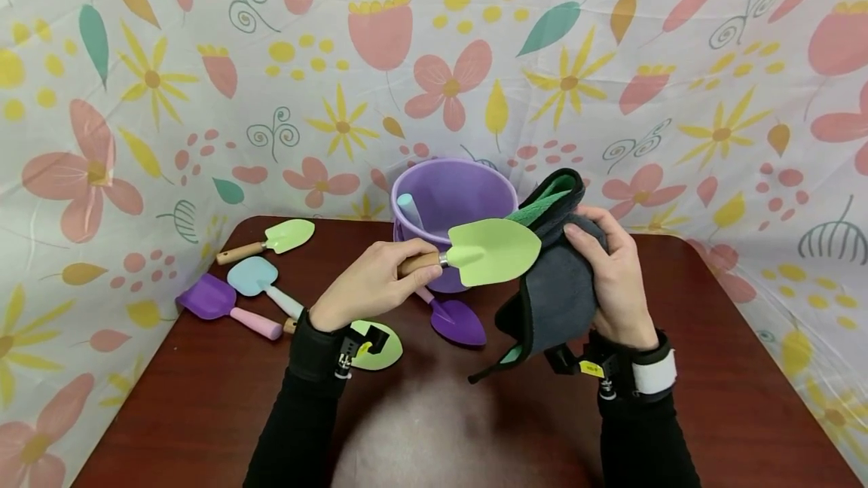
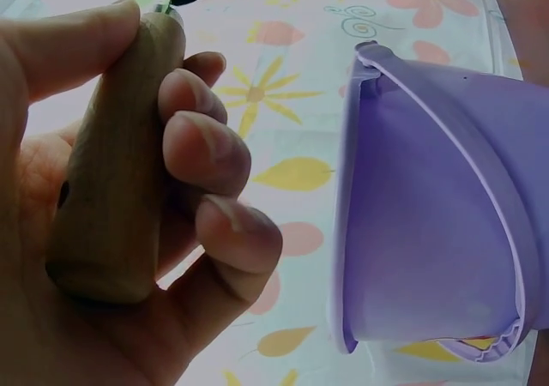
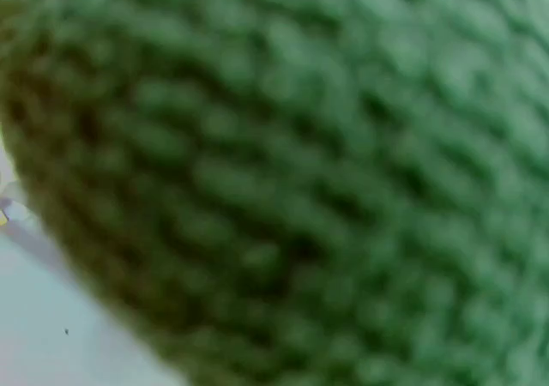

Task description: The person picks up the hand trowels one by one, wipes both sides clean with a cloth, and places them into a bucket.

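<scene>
My left hand (image 1: 380, 277) grips the wooden handle (image 2: 120, 163) of a light green hand trowel (image 1: 493, 251), its blade pointing right. Fingers curl round that handle in the left wrist view. In my right hand (image 1: 618, 285) is a folded dark grey cloth (image 1: 559, 296) with black edging and a green lining, thumb on its near side. The blade's tip overlaps the cloth's left side; whether they touch I cannot tell. Blurred green fabric (image 3: 300, 171) fills most of the right wrist view and hides the right fingers.
Behind the hands stands a purple bucket (image 1: 502, 194) with a pale blue handle (image 1: 410, 209) inside. A purple trowel (image 1: 459, 322) lies before it. Leftward lie a green trowel (image 1: 290, 236), a light blue shovel (image 1: 252, 276) and a purple shovel (image 1: 206, 297). Another green blade (image 1: 383, 349) lies near my left wrist.
</scene>
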A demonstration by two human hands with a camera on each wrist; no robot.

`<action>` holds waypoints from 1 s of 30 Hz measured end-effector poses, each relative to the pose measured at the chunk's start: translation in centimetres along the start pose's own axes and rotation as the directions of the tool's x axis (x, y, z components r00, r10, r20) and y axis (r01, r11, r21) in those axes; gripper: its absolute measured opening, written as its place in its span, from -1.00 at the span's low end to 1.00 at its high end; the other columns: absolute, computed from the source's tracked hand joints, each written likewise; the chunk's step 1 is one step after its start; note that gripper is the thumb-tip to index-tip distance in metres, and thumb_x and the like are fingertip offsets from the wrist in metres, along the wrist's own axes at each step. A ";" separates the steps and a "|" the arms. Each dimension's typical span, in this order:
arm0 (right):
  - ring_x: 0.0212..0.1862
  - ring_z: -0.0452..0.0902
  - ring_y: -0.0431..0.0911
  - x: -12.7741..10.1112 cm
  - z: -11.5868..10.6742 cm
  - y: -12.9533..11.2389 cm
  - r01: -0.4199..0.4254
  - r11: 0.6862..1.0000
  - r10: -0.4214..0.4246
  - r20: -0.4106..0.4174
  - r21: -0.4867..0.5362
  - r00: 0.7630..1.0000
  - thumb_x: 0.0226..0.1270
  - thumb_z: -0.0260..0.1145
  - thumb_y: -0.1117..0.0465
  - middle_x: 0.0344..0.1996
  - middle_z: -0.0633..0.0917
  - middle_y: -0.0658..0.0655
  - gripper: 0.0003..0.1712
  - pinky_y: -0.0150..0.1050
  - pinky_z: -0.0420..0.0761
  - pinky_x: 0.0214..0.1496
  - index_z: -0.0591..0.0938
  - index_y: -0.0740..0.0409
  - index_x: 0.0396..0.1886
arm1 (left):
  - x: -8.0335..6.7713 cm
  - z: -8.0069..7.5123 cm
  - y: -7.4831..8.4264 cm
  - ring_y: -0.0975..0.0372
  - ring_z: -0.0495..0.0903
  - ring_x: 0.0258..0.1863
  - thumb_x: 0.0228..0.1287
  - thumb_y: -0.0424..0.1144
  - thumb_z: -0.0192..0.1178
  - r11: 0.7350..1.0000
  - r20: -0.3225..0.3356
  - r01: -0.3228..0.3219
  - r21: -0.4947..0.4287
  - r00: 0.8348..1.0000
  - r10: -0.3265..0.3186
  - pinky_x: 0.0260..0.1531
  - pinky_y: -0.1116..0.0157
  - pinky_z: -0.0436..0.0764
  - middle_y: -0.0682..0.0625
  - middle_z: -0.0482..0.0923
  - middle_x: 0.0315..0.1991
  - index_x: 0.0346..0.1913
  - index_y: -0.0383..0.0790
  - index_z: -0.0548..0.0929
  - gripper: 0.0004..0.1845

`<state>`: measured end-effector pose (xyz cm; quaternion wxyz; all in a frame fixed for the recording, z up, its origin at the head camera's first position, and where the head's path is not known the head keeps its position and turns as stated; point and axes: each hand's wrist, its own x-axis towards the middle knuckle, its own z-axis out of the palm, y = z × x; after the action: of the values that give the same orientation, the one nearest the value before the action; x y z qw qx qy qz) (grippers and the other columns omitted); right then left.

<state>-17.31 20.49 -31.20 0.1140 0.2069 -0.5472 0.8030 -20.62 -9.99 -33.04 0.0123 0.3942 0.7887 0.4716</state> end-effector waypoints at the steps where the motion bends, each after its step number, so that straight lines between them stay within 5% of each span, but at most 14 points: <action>1: -0.36 0.60 -0.08 0.0 -0.1 0.0 -0.002 1.000 0.002 -0.002 0.007 1.000 0.47 0.12 0.41 -0.24 0.59 0.16 -0.76 -0.30 0.62 -0.34 0.50 0.34 0.07 | 0.0 0.0 0.0 0.39 0.70 -0.40 0.47 -0.07 0.11 1.000 -0.003 -0.001 -0.004 1.000 0.001 -0.30 0.34 0.58 0.08 0.31 -0.51 -0.19 -0.06 0.53 -0.85; 9: -0.43 0.63 -0.07 0.1 0.0 0.8 -0.076 0.994 0.082 0.084 -0.077 0.993 0.49 0.11 0.39 -0.27 0.60 0.16 -0.76 -0.25 0.64 -0.35 0.50 0.31 0.09 | -0.2 -0.3 0.3 0.35 0.29 -0.53 0.43 -0.01 0.15 0.988 -0.090 -0.028 0.152 0.995 0.042 -0.42 0.33 0.31 0.15 0.16 -0.55 -0.19 -0.03 0.55 -0.82; 16: -0.42 0.65 -0.09 0.1 1.2 2.1 -0.159 0.984 0.172 0.193 -0.085 0.966 0.53 0.08 0.34 -0.23 0.64 0.17 -0.68 -0.22 0.65 -0.35 0.47 0.29 0.20 | -0.2 -0.2 0.5 0.32 0.37 -0.52 0.43 -0.05 0.17 0.989 -0.119 -0.039 0.141 0.991 0.056 -0.45 0.31 0.39 0.12 0.34 -0.52 0.03 -0.07 0.63 -0.74; 23: -0.41 0.61 -0.13 -0.4 2.6 3.2 -0.178 0.971 0.209 0.202 -0.160 0.957 0.52 0.12 0.27 -0.26 0.61 0.15 -0.75 -0.26 0.63 -0.29 0.49 0.23 0.11 | 0.0 0.0 0.6 0.34 0.49 -0.43 0.42 -0.07 0.17 0.988 -0.129 -0.057 0.140 0.989 0.075 -0.37 0.31 0.50 0.16 0.54 -0.35 0.08 -0.05 0.63 -0.73; 30: -0.41 0.61 -0.12 -0.4 2.4 2.9 -0.165 0.980 0.184 0.195 -0.107 0.963 0.53 0.09 0.31 -0.24 0.59 0.17 -0.73 -0.27 0.63 -0.29 0.49 0.28 0.14 | 0.1 0.0 0.4 0.33 0.36 -0.51 0.43 -0.05 0.17 0.989 -0.106 -0.056 0.140 0.992 0.071 -0.40 0.32 0.41 0.13 0.30 -0.51 -0.02 -0.03 0.61 -0.80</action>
<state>-17.64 17.20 -33.08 -0.0048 0.2337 -0.6077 0.7590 -20.40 -9.80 -32.72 -0.0735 0.3925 0.8057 0.4375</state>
